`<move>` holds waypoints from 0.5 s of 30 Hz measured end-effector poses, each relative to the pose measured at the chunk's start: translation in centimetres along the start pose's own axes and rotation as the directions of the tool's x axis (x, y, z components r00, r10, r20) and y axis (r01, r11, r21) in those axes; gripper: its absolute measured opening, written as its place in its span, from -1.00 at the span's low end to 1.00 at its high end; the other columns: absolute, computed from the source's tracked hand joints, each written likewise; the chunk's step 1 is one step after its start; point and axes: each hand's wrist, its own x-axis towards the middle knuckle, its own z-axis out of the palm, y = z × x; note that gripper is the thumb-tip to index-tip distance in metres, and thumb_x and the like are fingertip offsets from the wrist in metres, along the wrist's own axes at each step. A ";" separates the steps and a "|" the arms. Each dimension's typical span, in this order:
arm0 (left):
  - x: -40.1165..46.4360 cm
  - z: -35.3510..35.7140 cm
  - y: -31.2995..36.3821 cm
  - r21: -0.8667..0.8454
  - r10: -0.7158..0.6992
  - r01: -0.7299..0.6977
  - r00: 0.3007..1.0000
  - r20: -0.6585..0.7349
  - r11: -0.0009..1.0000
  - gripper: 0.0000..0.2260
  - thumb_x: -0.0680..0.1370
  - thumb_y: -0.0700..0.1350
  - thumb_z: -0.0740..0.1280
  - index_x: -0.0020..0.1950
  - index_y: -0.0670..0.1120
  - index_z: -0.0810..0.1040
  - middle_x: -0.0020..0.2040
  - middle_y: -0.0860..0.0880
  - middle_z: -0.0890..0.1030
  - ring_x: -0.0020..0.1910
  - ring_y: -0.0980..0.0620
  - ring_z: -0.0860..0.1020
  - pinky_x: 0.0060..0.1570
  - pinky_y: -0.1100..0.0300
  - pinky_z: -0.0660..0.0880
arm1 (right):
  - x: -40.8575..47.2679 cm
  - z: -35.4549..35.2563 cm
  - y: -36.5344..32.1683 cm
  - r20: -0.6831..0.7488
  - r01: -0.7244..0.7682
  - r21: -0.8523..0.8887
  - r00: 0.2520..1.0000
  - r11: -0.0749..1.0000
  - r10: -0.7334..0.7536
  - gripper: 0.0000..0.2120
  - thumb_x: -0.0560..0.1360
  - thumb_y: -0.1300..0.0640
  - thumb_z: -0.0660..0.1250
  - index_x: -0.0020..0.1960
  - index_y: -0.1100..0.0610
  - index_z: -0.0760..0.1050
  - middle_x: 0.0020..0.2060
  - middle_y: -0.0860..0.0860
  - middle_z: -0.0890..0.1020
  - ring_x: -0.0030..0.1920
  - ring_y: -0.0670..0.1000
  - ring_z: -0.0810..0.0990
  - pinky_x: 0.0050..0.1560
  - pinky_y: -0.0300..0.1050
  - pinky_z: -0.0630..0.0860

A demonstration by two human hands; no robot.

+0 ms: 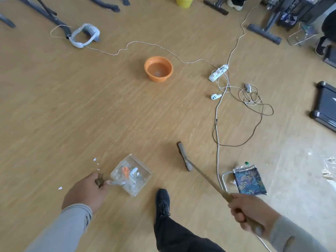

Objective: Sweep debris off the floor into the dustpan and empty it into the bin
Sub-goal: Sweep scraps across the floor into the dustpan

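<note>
My left hand (pixel 87 191) grips the handle of a clear plastic dustpan (pixel 143 176) held low over the wooden floor. White and orange scraps (pixel 130 172) lie inside the pan. My right hand (pixel 249 210) grips the wooden stick of a broom (pixel 184 156), whose grey brush head rests on the floor to the right of the pan. Small white paper bits (pixel 96 162) lie on the floor left of the pan. An orange bin (pixel 158 68) stands open farther ahead, with nothing visible inside.
My black shoe (pixel 162 200) stands between pan and broom stick. A white power strip (pixel 218 72) and tangled cables (pixel 252 100) lie at the right. A leaf-patterned bag (pixel 249 180) sits near my right hand. A white headset (pixel 84 34), table legs and a yellow bucket (pixel 184 1) are farther off.
</note>
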 end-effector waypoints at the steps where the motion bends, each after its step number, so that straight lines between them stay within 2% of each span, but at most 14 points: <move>1: 0.5 0.1 0.7 0.002 0.002 -0.002 1.000 0.003 1.000 -0.86 0.57 0.14 0.32 -0.07 0.10 0.50 -0.23 0.12 0.61 -0.23 -0.01 0.59 -0.18 0.11 0.54 | -0.1 -1.3 -1.1 -0.019 0.017 -0.020 1.000 1.000 -0.017 -0.82 0.54 0.39 0.20 -0.07 0.14 0.46 -0.44 0.07 0.41 -0.56 -0.06 0.28 -0.54 -0.35 0.17; 5: 2.2 0.7 2.4 0.041 0.010 -0.010 1.000 0.010 0.999 -0.88 0.60 0.11 0.29 -0.01 0.09 0.50 -0.21 0.11 0.60 -0.22 0.00 0.58 -0.20 0.11 0.53 | 4.2 -3.4 -6.0 -0.127 0.020 -0.191 0.991 0.981 -0.045 -0.82 0.51 0.37 0.15 -0.07 0.15 0.46 -0.48 0.06 0.40 -0.56 -0.02 0.28 -0.53 -0.33 0.19; 8: 2.9 0.4 2.3 0.055 -0.013 0.013 1.000 -0.009 0.998 -0.88 0.61 0.12 0.28 0.07 0.12 0.48 -0.18 0.12 0.58 -0.19 -0.02 0.57 -0.24 0.13 0.46 | 9.2 -0.3 -8.8 -0.185 -0.017 -0.316 0.982 0.949 -0.043 -0.87 0.49 0.35 0.13 -0.03 0.21 0.41 -0.52 0.12 0.40 -0.54 0.00 0.27 -0.46 -0.28 0.20; 12: 3.1 0.5 2.3 0.062 -0.017 0.018 1.000 -0.021 0.998 -0.86 0.60 0.13 0.28 0.08 0.11 0.49 -0.14 0.11 0.59 -0.19 -0.02 0.57 -0.22 0.13 0.49 | 11.8 8.4 -8.1 -0.014 -0.038 -0.390 0.999 0.920 0.035 -0.81 0.50 0.38 0.11 0.07 0.22 0.37 -0.55 0.11 0.43 -0.59 0.02 0.33 -0.49 -0.24 0.23; 15: 3.1 0.7 2.5 0.067 -0.010 0.011 1.000 -0.025 0.998 -0.86 0.60 0.14 0.27 0.06 0.12 0.48 -0.16 0.12 0.58 -0.23 0.00 0.58 -0.22 0.12 0.54 | 9.5 14.1 -5.3 0.151 0.023 -0.513 0.986 0.858 0.065 -0.68 0.50 0.31 0.15 0.25 0.17 0.32 -0.36 0.08 0.51 -0.46 0.02 0.45 -0.40 -0.11 0.40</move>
